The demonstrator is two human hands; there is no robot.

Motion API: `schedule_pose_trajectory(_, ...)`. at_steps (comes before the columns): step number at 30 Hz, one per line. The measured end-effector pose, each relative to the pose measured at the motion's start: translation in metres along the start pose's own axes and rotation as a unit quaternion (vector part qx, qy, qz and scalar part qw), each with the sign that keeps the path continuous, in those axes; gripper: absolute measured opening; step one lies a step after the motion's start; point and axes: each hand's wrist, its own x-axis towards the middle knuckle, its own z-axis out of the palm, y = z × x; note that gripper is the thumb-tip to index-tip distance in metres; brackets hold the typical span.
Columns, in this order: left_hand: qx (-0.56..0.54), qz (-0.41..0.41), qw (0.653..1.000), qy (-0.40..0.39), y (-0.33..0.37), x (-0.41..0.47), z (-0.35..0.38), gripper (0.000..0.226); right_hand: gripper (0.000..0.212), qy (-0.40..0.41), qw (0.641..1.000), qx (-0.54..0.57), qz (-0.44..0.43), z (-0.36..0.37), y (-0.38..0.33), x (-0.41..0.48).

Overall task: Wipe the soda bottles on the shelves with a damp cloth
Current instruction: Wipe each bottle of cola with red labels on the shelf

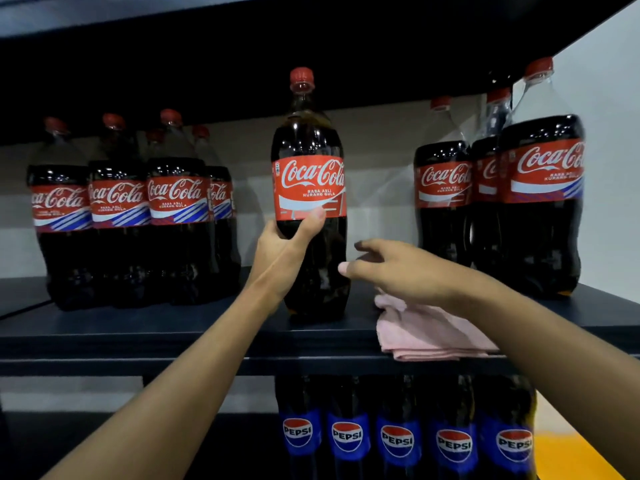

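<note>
Pepsi bottles (398, 441) stand low in front. Above them, a pink cloth (426, 334) lies folded at the shelf (173, 327) edge. The right hand (398, 271) is above it, fingers loose and holding nothing. The left hand (282, 251) grips a lone Coke bottle (310, 168) just under its label. More Cokes (117, 220) stand further back on both sides.

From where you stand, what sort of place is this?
Probably a shop or its stockroom: a dark shelf holds rows of Coca-Cola bottles, with Pepsi bottles lined up underneath, all labels facing out.
</note>
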Motion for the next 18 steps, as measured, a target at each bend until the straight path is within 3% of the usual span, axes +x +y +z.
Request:
schedule_pose_trajectory(6,0.014,-0.086,0.995,-0.052,-0.003,-0.004,-0.022,0.122,0.058,0.029,0.997,0.058,-0.033,0.008,-0.013,0.008)
schedule_pose_trajectory(11,0.130,-0.095,0.985,-0.068,-0.009,-0.014,-0.052,0.090,0.048,0.032,0.998,0.016,-0.046,0.011,-0.021,0.016)
schedule_pose_trajectory(18,0.173,-0.087,0.980,-0.040,-0.024,0.000,-0.070,0.054,0.041,0.029,0.999,-0.040,-0.014,0.031,-0.040,0.062)
